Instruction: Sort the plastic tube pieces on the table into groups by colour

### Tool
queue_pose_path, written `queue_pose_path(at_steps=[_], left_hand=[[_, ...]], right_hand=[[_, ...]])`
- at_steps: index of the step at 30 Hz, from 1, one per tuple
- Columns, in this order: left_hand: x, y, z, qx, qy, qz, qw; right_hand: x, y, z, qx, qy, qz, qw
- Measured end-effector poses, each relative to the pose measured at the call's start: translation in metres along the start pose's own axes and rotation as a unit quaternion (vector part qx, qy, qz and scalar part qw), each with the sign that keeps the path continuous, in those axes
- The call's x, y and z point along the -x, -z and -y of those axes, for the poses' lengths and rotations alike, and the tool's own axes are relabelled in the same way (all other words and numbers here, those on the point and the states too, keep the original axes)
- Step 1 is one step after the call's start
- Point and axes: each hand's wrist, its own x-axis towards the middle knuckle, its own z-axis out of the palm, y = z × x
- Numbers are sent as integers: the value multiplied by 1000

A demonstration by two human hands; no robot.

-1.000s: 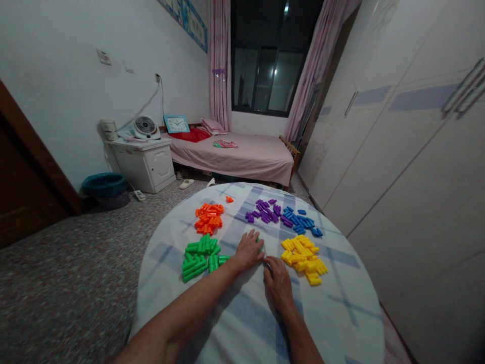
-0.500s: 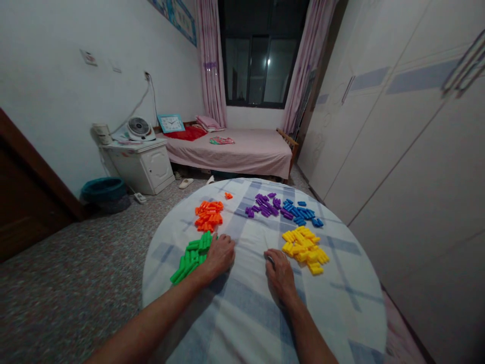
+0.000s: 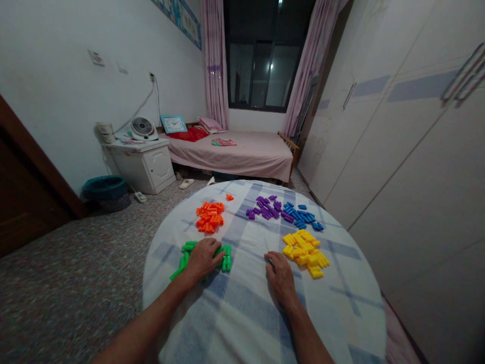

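Leftward goes the left hand [image 3: 205,257] since the earlier frame, from the right edge of the green pieces [image 3: 229,264] to squarely over them, while the right hand [image 3: 280,275] keeps about the same spot. Green pieces now show on both sides of the left hand, whose fingers are bent and slightly parted; whether it grips any of them I cannot tell, as the hand hides what is beneath. The right hand is narrow, thumb and fingers curled near each other low at the tablecloth [image 3: 242,318]; a small dark patch shows by the thumb, and I cannot tell if something is held there. The 2 hands are well apart. Just right of the right hand lies the yellow pile [image 3: 303,247]. Beyond the left hand sits the orange pile [image 3: 210,218], with a small orange cluster [image 3: 229,197] farther out. Beyond the right hand are the purple pieces [image 3: 267,208], reaching toward the left hand's side, and close beside them, farther right, the blue pieces [image 3: 301,217]
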Motion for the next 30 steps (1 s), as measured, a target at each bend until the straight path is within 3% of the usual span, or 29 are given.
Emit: queue_pose_path(at_steps=[5,7,10,16,22,26,30], left_hand=[[27,6,25,-8,99,-127,987],[35,5,38,-33,168,-140,975],[39,-2,51,-34,243,-111,963],[23,-23,53,111,219,-66,967],[-17,-6,74,110,215,-104,965],[-50,6,91,86,235,-16,968],[-72,2,90,77,242,82,964]], right_hand=[[0,-1,0,2,-5,5,1000],[0,-1,1,-1,-3,4,1000],[-1,-1,1,-3,-3,-4,1000],[0,0,0,-2,0,-8,1000],[1,0,2,-6,-2,-16,1000],[1,1,1,-7,-4,-13,1000],[1,1,2,-8,-8,-4,1000]])
